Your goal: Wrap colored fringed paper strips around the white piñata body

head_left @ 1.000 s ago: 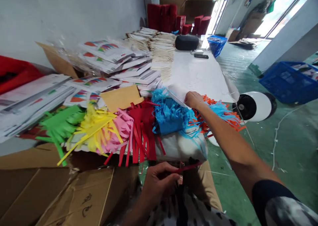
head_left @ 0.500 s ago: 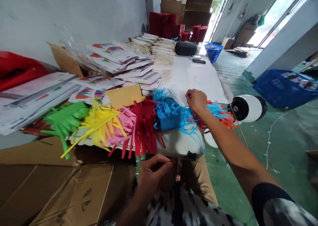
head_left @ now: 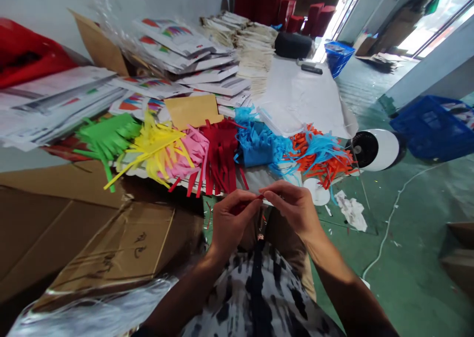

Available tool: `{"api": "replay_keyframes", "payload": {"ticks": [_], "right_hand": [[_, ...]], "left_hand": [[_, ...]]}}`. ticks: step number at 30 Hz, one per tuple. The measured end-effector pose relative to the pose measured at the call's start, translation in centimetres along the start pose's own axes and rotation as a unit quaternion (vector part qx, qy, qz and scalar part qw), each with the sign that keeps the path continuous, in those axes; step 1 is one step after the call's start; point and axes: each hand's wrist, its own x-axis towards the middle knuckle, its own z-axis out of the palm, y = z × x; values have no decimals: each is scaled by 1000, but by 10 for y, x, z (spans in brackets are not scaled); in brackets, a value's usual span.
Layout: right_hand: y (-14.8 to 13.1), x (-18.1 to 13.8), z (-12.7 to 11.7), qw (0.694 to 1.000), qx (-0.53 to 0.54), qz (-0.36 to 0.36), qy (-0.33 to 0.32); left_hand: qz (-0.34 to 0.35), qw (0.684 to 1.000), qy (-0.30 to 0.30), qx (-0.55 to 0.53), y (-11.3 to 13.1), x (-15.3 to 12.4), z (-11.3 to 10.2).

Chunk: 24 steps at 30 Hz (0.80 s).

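My left hand and my right hand meet fingertip to fingertip in front of the table edge. Both pinch a small red piece; most of it is hidden by the fingers, and its exact kind does not show. Just beyond them lies a bunch of dark red fringed paper, its strips hanging over the edge. Pink fringe, yellow fringe and green fringe lie to its left. Blue fringe and orange fringe lie to its right.
A yellow card rests behind the fringes, with stacks of printed packs beyond. White sheeting covers the table's right part. A cardboard box stands at lower left. A white fan and blue baskets are on the right.
My right hand has come back from the white sheeting to my left hand, and their fingertips now meet at the red piece. The view has tilted down.
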Motion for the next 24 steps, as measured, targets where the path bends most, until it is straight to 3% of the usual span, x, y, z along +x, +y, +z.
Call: {"api": "replay_keyframes", "payload": {"ticks": [5,9,13,16,20,24], "right_hand": [[-1,-8,-2,998,-27,-46,13],[-1,-15,2,994,-52,-89,40],[2,-18,3,996,-15,-74,41],[1,-19,5,995,-36,-85,42],[1,-23,9,982,-97,-132,96],[7,-24,7,980,-94,-95,146]], "left_hand": [[-1,1000,1,-9,0,-6,3],[63,998,12,29,2,-6,5],[102,994,1,34,1,-5,7],[82,996,-5,27,0,-5,8],[19,999,-21,22,0,-6,10],[-48,997,-57,15,-1,-5,9]]}}
